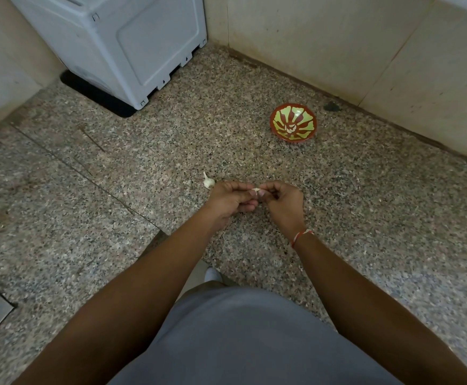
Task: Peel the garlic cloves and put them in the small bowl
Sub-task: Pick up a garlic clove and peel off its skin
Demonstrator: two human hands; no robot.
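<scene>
Both hands pinch one garlic clove above the speckled countertop.
Left hand (231, 200) and right hand (281, 202) grasp the garlic clove (257, 190) between fingertips; garlic bulb (208, 181) lies just beside the left hand; small bowl (293, 126) stands well apart.

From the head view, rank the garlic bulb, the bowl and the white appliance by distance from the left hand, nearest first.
1. Garlic bulb: on the floor just beyond the left hand, at its outer side.
2. Bowl: farther off, ahead and to the right, near the wall.
3. White appliance: farthest, in the far left corner.
</scene>
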